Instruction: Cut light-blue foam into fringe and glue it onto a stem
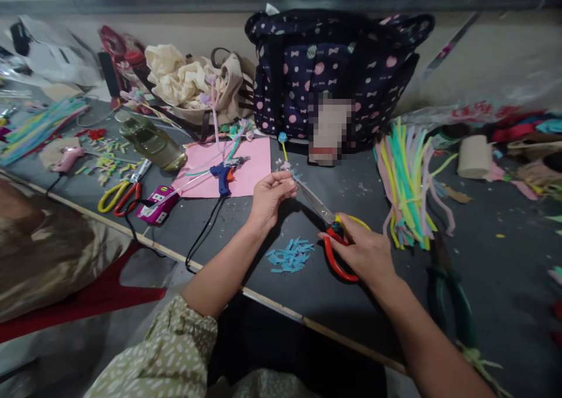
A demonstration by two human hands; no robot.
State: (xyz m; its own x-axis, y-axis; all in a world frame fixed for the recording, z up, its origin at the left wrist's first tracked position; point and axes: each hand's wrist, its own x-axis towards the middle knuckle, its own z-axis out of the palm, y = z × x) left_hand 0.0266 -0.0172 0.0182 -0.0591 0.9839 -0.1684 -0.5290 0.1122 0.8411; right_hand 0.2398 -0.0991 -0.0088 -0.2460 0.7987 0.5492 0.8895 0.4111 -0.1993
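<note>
Blurred patch point(330, 131) hides the dotted bag's point(307, 64) front. Piece pinched in left hand point(270, 198): too small to identify. Right hand point(364, 251) covers part of scissor handles point(338, 257).

Red-and-yellow-handled metal scissors point(333, 234) at centre; light blue cut scraps point(290, 255) below; navy dotted fabric bag point(333, 64) above; pink paper sheet point(228, 167).

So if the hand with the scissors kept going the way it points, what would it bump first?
Probably the left hand pinching a small blue piece; the right hand aims its red-and-yellow-handled scissors there.
</note>
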